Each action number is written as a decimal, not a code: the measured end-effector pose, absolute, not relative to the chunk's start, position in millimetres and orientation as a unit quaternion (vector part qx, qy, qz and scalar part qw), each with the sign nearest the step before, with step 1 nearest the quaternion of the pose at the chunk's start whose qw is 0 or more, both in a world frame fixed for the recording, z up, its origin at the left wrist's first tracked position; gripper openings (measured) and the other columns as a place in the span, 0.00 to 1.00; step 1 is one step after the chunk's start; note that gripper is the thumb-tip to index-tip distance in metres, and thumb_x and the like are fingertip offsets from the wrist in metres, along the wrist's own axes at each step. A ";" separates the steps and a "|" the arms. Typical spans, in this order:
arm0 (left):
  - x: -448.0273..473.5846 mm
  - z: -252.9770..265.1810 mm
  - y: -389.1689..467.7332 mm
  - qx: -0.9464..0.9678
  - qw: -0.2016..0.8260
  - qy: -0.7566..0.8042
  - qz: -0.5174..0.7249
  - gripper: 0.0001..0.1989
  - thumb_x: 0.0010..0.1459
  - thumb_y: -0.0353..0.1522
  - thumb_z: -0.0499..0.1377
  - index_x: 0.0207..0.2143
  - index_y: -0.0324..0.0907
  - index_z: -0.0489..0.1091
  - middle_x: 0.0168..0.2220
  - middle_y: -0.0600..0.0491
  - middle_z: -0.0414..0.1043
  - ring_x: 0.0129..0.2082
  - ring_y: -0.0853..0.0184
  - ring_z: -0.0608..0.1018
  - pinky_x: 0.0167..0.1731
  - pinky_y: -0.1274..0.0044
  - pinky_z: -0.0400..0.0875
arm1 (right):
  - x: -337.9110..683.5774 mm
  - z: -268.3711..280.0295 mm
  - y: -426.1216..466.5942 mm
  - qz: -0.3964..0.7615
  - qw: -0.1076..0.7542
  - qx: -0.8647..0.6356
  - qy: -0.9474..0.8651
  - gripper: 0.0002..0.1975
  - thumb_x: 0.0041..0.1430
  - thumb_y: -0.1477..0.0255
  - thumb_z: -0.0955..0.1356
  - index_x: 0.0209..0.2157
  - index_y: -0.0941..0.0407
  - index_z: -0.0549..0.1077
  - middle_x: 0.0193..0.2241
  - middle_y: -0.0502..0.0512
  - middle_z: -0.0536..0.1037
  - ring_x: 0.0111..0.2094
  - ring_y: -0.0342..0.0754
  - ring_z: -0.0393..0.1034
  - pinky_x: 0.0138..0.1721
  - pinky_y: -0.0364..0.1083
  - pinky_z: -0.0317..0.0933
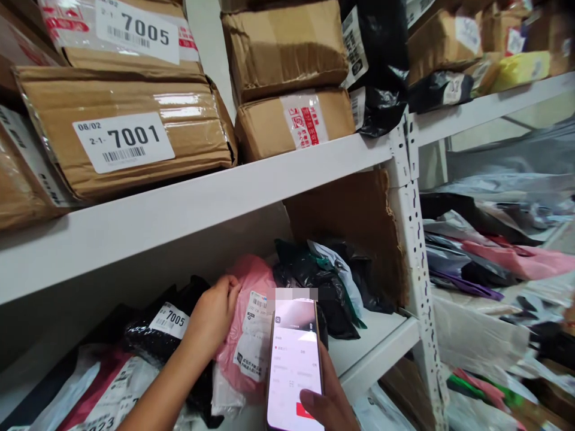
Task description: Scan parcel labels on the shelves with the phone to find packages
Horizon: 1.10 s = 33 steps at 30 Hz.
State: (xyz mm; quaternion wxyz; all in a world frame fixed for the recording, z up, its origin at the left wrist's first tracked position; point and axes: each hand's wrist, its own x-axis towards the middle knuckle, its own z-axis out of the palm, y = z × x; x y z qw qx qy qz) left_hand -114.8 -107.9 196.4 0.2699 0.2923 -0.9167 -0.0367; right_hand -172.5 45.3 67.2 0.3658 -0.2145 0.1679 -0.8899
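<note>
On the lower shelf, my left hand (214, 310) has its fingers closed on the upper edge of a pink plastic mailer bag (231, 359). A white shipping label (252, 341) with barcodes faces me on that bag. My right hand (330, 392) grips a smartphone (294, 359) upright in front of the bag, with the thumb over the lower part of its lit screen. The phone covers the bag's right side. Left of my left hand lies a black parcel (148, 332) with a label reading 7005. Black and white bags (332, 287) lie just behind the phone.
Cardboard boxes, one labelled 7001 (130, 137), stand on the white shelf (202, 206) above my hands. A torn cardboard sheet (350, 221) stands at the lower shelf's right end. A perforated metal post (420, 257) separates it from another rack of bagged parcels (489, 239).
</note>
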 end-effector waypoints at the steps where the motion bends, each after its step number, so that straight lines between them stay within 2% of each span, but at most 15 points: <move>1: -112.9 197.0 -109.1 0.279 0.270 -0.920 -0.048 0.15 0.60 0.40 0.47 0.42 0.40 0.64 0.35 0.50 0.70 0.35 0.62 0.73 0.38 0.72 0.62 | -171.9 66.2 45.2 -0.890 0.366 -0.214 0.167 0.39 0.33 0.63 0.76 0.50 0.49 0.62 0.39 0.53 0.81 0.43 0.59 0.74 0.45 0.54 0.65; 3: -109.4 198.9 -108.3 0.262 0.253 -0.929 -0.057 0.21 0.53 0.43 0.56 0.45 0.40 0.65 0.33 0.52 0.70 0.34 0.63 0.72 0.37 0.74 0.62 | -171.8 64.1 44.8 -0.889 0.368 -0.215 0.166 0.39 0.34 0.64 0.76 0.51 0.49 0.62 0.40 0.53 0.81 0.42 0.58 0.75 0.44 0.53 0.66; 5: -107.7 200.6 -104.9 0.264 0.227 -0.935 -0.067 0.19 0.49 0.43 0.59 0.41 0.41 0.69 0.28 0.55 0.67 0.29 0.65 0.71 0.32 0.76 0.61 | -172.0 62.7 44.5 -0.887 0.372 -0.220 0.160 0.38 0.36 0.65 0.76 0.51 0.48 0.61 0.41 0.53 0.81 0.41 0.57 0.75 0.42 0.52 0.67; 7: -108.2 200.4 -101.7 0.264 0.219 -0.935 -0.086 0.13 0.52 0.42 0.55 0.31 0.42 0.70 0.23 0.58 0.63 0.25 0.68 0.68 0.28 0.76 0.58 | -171.8 62.6 44.1 -0.891 0.368 -0.223 0.144 0.37 0.36 0.65 0.75 0.51 0.47 0.61 0.41 0.52 0.81 0.41 0.56 0.75 0.42 0.52 0.67; 9: -110.1 197.7 -101.1 0.257 0.236 -0.932 -0.098 0.14 0.55 0.41 0.50 0.26 0.43 0.68 0.21 0.58 0.61 0.23 0.69 0.66 0.28 0.76 0.57 | -171.2 63.3 43.6 -0.892 0.368 -0.229 0.131 0.35 0.36 0.64 0.76 0.49 0.46 0.63 0.40 0.50 0.82 0.42 0.56 0.75 0.42 0.52 0.67; 13: -113.8 187.5 -105.0 0.270 0.291 -0.913 -0.099 0.14 0.58 0.42 0.47 0.30 0.43 0.64 0.23 0.57 0.64 0.25 0.67 0.68 0.30 0.75 0.58 | -170.2 63.8 41.9 -0.887 0.359 -0.262 0.129 0.33 0.37 0.62 0.76 0.48 0.43 0.66 0.42 0.47 0.81 0.42 0.54 0.75 0.37 0.49 0.67; 17: -114.3 178.6 -107.7 0.284 0.320 -0.899 -0.090 0.13 0.61 0.41 0.45 0.32 0.43 0.62 0.23 0.57 0.65 0.24 0.67 0.69 0.30 0.73 0.60 | -170.2 60.6 39.6 -0.885 0.353 -0.271 0.138 0.33 0.36 0.61 0.77 0.47 0.45 0.68 0.42 0.48 0.81 0.43 0.53 0.75 0.39 0.47 0.67; 19: -110.6 176.6 -108.8 0.267 0.350 -0.897 -0.030 0.13 0.62 0.40 0.46 0.35 0.42 0.64 0.29 0.53 0.68 0.29 0.65 0.71 0.33 0.72 0.63 | -169.6 58.6 38.3 -0.883 0.358 -0.269 0.140 0.35 0.35 0.61 0.77 0.49 0.47 0.67 0.44 0.50 0.81 0.45 0.53 0.74 0.41 0.46 0.66; 22: -97.3 177.1 -109.4 0.099 0.352 -0.925 0.108 0.11 0.62 0.33 0.49 0.44 0.44 0.67 0.41 0.50 0.69 0.41 0.64 0.71 0.41 0.71 0.66 | -168.0 56.3 35.8 -0.892 0.350 -0.258 0.125 0.38 0.35 0.61 0.77 0.51 0.48 0.65 0.47 0.53 0.79 0.48 0.55 0.72 0.44 0.49 0.66; 24: -85.3 178.0 -107.7 -0.011 0.286 -0.948 0.140 0.15 0.59 0.26 0.49 0.46 0.47 0.67 0.42 0.53 0.69 0.43 0.67 0.70 0.44 0.72 0.67 | -167.2 55.0 34.2 -0.895 0.346 -0.257 0.117 0.38 0.36 0.62 0.76 0.51 0.49 0.65 0.47 0.54 0.79 0.47 0.56 0.73 0.43 0.50 0.66; 26: -74.4 177.2 -104.6 -0.041 0.237 -0.957 0.165 0.19 0.54 0.23 0.50 0.47 0.46 0.66 0.44 0.53 0.71 0.45 0.67 0.71 0.46 0.72 0.68 | -167.1 53.7 32.8 -0.892 0.347 -0.264 0.117 0.37 0.36 0.62 0.76 0.52 0.49 0.65 0.48 0.56 0.79 0.47 0.58 0.73 0.42 0.52 0.66; 29: -65.5 171.8 -100.8 -0.034 0.243 -0.937 0.248 0.23 0.50 0.24 0.51 0.50 0.42 0.64 0.49 0.51 0.70 0.50 0.64 0.70 0.50 0.70 0.70 | -167.7 51.8 31.6 -0.889 0.345 -0.276 0.120 0.37 0.35 0.62 0.75 0.51 0.50 0.65 0.49 0.56 0.78 0.51 0.59 0.69 0.45 0.52 0.64; 33: -64.7 163.5 -102.0 -0.026 0.248 -0.922 0.297 0.22 0.52 0.25 0.51 0.50 0.43 0.63 0.51 0.52 0.70 0.51 0.65 0.71 0.49 0.70 0.72 | -168.1 48.8 30.3 -0.901 0.330 -0.255 0.121 0.36 0.37 0.63 0.75 0.51 0.47 0.66 0.51 0.52 0.77 0.54 0.56 0.67 0.53 0.53 0.60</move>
